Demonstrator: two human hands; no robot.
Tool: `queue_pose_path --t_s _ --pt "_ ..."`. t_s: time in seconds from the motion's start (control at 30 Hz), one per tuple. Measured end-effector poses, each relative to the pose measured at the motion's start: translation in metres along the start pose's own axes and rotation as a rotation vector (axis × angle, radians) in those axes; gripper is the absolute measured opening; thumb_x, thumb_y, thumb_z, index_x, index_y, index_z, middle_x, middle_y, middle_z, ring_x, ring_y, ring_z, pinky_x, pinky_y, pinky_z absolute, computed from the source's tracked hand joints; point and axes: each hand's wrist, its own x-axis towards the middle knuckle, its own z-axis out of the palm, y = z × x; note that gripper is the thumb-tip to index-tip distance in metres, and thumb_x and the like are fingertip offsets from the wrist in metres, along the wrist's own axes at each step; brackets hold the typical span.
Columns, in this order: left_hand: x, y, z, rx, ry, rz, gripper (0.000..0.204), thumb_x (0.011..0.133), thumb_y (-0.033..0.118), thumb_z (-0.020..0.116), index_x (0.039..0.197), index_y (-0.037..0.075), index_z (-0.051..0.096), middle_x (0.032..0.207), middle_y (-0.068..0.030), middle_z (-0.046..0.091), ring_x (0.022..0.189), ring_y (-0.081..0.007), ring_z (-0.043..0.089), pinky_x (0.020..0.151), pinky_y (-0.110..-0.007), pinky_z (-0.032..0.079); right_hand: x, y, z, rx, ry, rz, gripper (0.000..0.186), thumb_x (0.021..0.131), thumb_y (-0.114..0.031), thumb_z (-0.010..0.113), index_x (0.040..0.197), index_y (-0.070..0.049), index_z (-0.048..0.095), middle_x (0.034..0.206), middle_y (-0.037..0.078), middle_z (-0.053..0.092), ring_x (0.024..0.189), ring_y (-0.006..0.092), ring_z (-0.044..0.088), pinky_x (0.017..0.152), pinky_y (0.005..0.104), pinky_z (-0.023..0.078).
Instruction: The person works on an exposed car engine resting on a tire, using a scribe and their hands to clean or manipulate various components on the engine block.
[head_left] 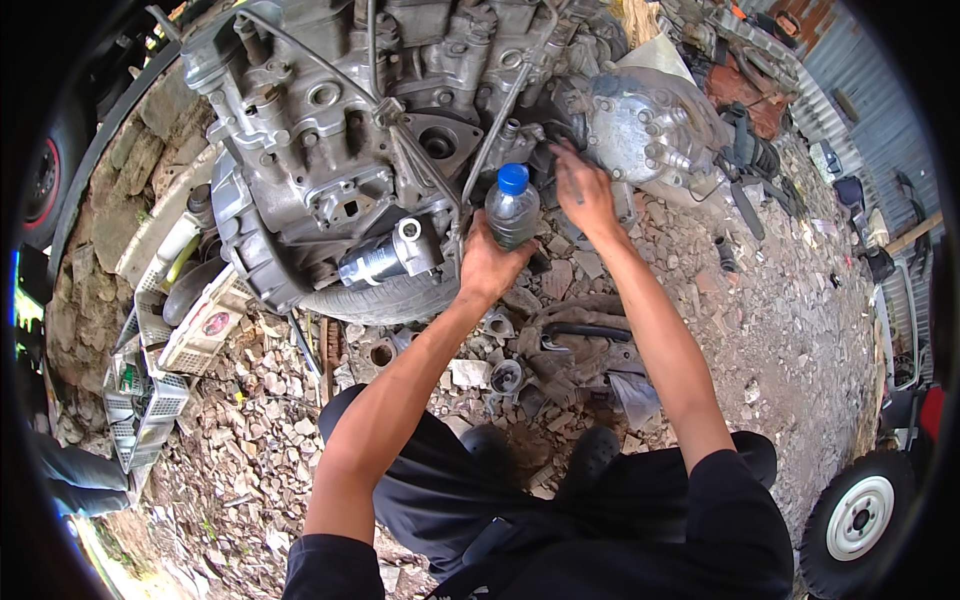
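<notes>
Clamping left fingers [479, 232] on the bottle [514, 212] at the lower right of the engine [300, 150], right fingers [564, 158] too blurred to call near the engine's right edge, we could drop it if grip slackens.

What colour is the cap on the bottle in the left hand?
The cap is blue, seen best in the head view.

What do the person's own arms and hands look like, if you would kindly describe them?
The left sleeve and right sleeve are short, dark and nearly black. The left forearm and right forearm are bare, and the left hand and right hand are ungloved, with no watch or bracelet visible.
</notes>
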Motion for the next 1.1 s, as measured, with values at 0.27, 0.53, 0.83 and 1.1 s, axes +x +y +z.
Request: queue_pose_path --t_s 0.27,0.53,0.83,1.1 --pt "-0.001 0.013 -0.003 -0.078 -0.05 -0.011 0.075 0.071 0.03 0.083 0.125 -0.005 0.045 0.121 -0.0286 0.061 0.115 -0.0421 0.06 0.1 -0.046 0.047 -0.003 0.013 0.004 -0.135 -0.078 -0.055 0.023 0.093 -0.005 0.055 0.114 0.001 0.064 0.121 0.027 0.065 0.094 0.0409 0.07 0.085 0.0428 0.056" --pt "-0.002 0.016 -0.006 -0.081 -0.046 -0.024 0.074 0.07 0.029 0.083 0.125 -0.006 0.047 0.122 -0.0287 0.061 0.116 -0.0421 0.06 0.101 -0.045 0.047 -0.002 0.005 0.003 -0.312 -0.148 -0.193 0.022 0.083 0.004 0.059 0.105 0.003 0.063 0.091 0.028 0.069 0.078 0.0411 0.07 0.072 0.0477 0.057" --pt "-0.001 0.004 -0.002 -0.09 -0.026 -0.018 0.075 0.071 0.031 0.082 0.126 -0.006 0.044 0.123 -0.0295 0.06 0.117 -0.0432 0.059 0.101 -0.046 0.046 0.008 -0.002 -0.001 -0.476 -0.333 -0.21 0.024 0.075 0.003 0.065 0.099 0.003 0.064 0.084 0.026 0.068 0.08 0.0403 0.07 0.076 0.0461 0.058" --pt "-0.005 0.014 -0.012 -0.078 -0.084 -0.004 0.071 0.073 0.031 0.08 0.124 -0.003 0.043 0.12 -0.0298 0.061 0.116 -0.0436 0.059 0.099 -0.047 0.047 0.01 -0.022 -0.02 -0.627 -0.533 -0.31 0.021 0.072 0.004 0.065 0.092 0.002 0.062 0.097 0.028 0.067 0.077 0.0414 0.07 0.064 0.0477 0.058"
